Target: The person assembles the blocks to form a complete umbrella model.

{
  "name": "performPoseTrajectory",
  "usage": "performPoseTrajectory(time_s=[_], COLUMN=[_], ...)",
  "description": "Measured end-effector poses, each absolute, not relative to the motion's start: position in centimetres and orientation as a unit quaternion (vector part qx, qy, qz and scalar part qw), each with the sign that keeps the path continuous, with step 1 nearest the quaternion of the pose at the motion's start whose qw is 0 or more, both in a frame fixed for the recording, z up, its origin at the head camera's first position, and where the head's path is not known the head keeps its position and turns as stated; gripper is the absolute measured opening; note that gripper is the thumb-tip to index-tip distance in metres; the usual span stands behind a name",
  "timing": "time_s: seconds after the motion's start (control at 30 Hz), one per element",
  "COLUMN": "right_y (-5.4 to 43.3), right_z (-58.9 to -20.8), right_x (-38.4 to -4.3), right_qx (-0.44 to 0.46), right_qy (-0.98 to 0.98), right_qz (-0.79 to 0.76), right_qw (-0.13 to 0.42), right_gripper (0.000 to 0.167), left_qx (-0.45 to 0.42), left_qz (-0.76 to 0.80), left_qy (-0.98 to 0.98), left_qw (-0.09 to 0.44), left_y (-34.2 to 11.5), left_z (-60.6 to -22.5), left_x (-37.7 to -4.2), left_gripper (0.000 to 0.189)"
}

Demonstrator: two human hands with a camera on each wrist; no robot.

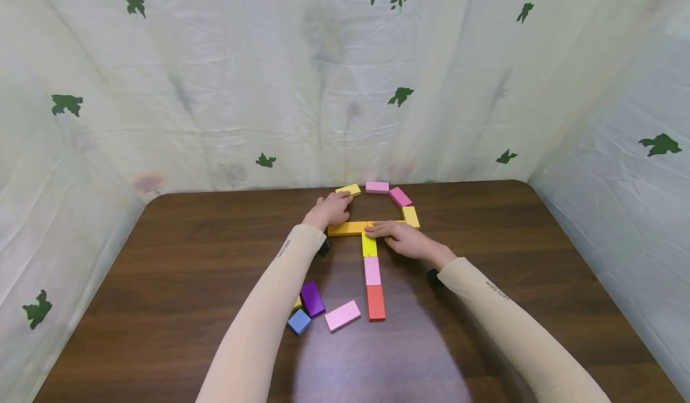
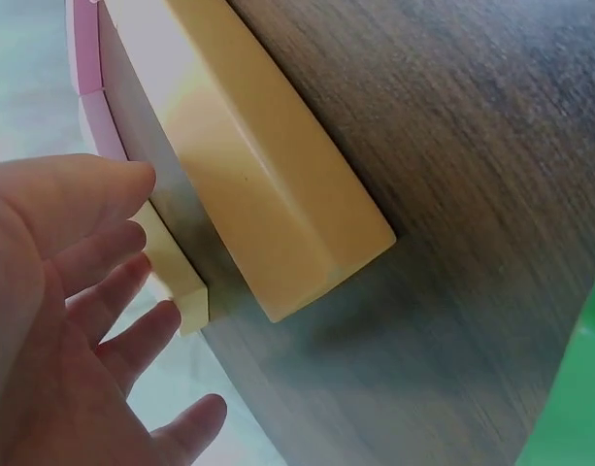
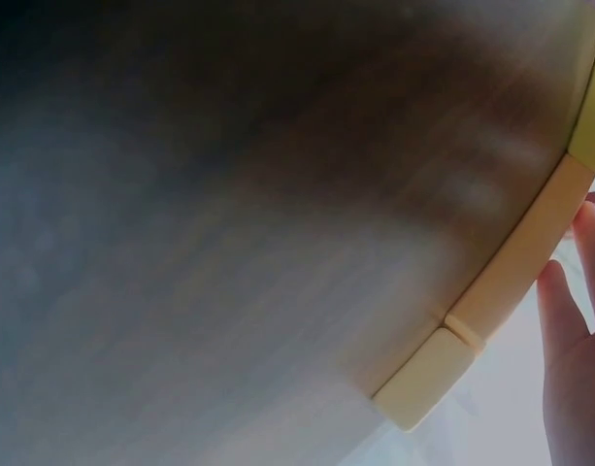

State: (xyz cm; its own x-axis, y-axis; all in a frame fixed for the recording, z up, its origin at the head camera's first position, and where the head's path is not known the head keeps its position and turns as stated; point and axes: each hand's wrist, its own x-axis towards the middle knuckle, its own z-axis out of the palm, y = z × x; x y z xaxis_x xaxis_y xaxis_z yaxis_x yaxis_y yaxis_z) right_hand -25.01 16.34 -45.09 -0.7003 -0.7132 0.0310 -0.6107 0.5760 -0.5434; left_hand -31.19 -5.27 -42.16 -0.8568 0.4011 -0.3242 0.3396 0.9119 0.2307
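Observation:
My left hand reaches to the far yellow block, fingertips right at its near side. In the left wrist view its fingers are loosely bent beside that pale yellow block, with a long orange block nearby. My right hand lies over the crossing row, fingertips at the junction of the orange block and the bright yellow block; part of the row is hidden beneath it. From the right wrist, the fingers appear extended along the orange block.
Below the row run a light pink block and a red block. Pink blocks and a yellow block curve along the back right. Loose purple, blue and pink blocks lie in front. Curtains hang behind.

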Motion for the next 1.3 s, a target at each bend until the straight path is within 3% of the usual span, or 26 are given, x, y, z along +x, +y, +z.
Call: performPoseTrajectory(time_s=[1.3], right_y=[16.44], right_z=[-45.37], right_x=[-25.07], right_qx=[-0.402], right_qy=[0.870], right_qz=[-0.278], right_qw=[0.068], right_gripper=[0.042], left_qx=[0.211], left_qz=[0.104], left_qy=[0.957], left_qw=[0.171], left_y=[-5.02], left_z=[-42.82], left_x=[-31.92], left_gripper=[0.057])
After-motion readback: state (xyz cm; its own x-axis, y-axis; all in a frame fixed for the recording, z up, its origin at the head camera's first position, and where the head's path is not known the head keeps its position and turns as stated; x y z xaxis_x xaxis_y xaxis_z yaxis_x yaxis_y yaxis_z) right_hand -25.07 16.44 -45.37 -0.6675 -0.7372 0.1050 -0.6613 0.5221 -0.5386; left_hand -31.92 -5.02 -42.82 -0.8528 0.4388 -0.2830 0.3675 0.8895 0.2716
